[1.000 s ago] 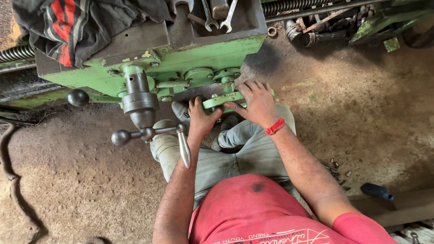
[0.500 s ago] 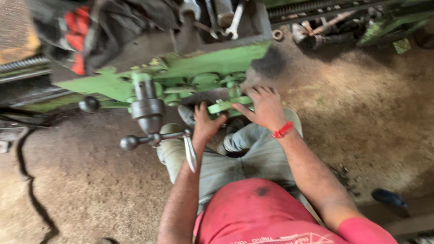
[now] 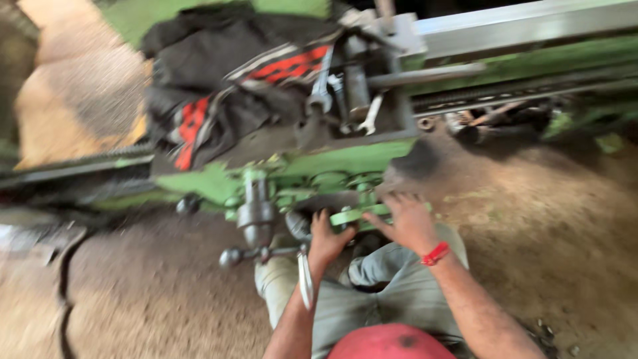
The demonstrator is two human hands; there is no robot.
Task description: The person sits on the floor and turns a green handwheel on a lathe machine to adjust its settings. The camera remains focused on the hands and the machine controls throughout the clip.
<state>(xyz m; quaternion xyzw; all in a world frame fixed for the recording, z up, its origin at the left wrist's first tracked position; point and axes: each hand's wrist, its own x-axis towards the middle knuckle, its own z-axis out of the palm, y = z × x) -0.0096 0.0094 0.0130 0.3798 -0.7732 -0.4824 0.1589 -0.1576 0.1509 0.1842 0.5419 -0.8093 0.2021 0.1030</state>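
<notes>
Between both hands [image 3: 369,233], green bracket [image 3: 352,217]

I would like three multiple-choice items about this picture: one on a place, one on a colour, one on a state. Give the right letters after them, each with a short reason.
1. Where does the dark cloth with red stripes lie?
A. on top of the green machine
B. on the dirt floor
C. over the person's knee

2. What colour is the band on the right wrist?
A. blue
B. red
C. yellow

3. How are the two hands placed?
A. both hang free in the air
B. both are on the small green part at the machine's lower edge
C. one holds a wrench

Answers:
1 A: the cloth is draped over the green machine, beside the wrenches.
2 B: the band is plainly red.
3 B: the left hand and right hand both meet the green part; blur hides how tightly they grip it.
</notes>
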